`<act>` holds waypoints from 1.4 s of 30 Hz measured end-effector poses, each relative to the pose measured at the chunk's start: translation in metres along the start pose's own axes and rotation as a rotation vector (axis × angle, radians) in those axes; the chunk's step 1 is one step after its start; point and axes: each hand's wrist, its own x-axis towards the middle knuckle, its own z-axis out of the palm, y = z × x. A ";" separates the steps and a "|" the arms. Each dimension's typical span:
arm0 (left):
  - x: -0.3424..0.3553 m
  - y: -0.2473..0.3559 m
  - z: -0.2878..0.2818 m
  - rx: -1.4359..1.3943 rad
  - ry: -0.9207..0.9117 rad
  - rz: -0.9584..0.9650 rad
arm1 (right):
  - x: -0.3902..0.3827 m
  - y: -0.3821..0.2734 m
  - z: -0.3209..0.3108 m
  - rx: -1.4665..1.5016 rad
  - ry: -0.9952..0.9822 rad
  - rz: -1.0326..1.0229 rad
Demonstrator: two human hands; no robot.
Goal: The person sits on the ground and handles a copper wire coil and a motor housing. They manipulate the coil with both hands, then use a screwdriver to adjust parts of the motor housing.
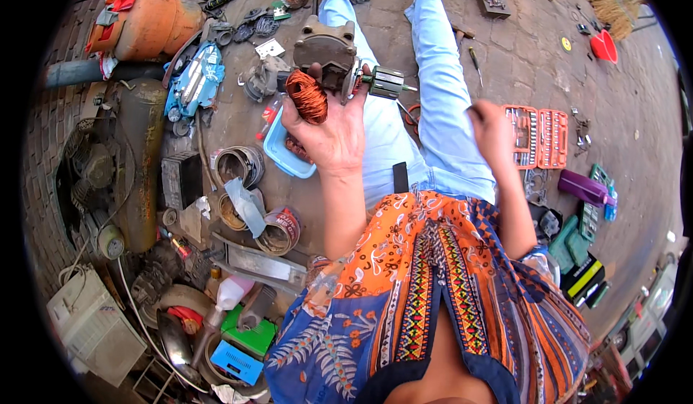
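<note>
My left hand (330, 131) is raised over my left thigh, palm up, with its fingers closed round motor parts. A bundle of orange-brown copper wire (307, 96) lies against the thumb side. On the other side, a motor armature (387, 83) with a thin shaft points right from a round metal end plate (351, 80) at the fingers. Just beyond the fingertips is a heavy cast metal housing (324, 45); whether the hand touches it I cannot tell. My right hand (492, 128) hovers right of my right leg, slightly blurred, fingers curled inward. What they hold, if anything, is hidden.
A light blue plastic tub (279, 151) stands beside my left thigh, near open tins (281, 229). An orange gas cylinder (155, 25) lies far left. To the right are an orange socket set (538, 138), a screwdriver (474, 61) and a purple case (582, 187). A broom (612, 7) lies far right.
</note>
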 end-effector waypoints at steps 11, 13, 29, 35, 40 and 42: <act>0.002 -0.017 0.005 -0.030 -0.019 -0.106 | 0.024 -0.073 -0.021 0.610 -0.193 -0.228; 0.000 -0.013 0.004 0.018 -0.063 -0.074 | 0.024 -0.084 -0.028 0.594 -0.175 -0.094; 0.005 0.000 -0.002 -0.048 0.048 -0.031 | -0.012 -0.037 0.025 -0.028 -0.228 -0.159; 0.006 -0.003 -0.009 -0.013 0.037 -0.025 | 0.025 -0.017 -0.041 0.206 0.024 -0.070; 0.005 -0.009 0.001 -0.017 -0.029 -0.062 | 0.034 -0.062 -0.020 0.524 -0.111 -0.196; 0.005 -0.010 0.001 -0.023 -0.029 -0.075 | 0.029 -0.080 -0.015 0.681 -0.265 -0.158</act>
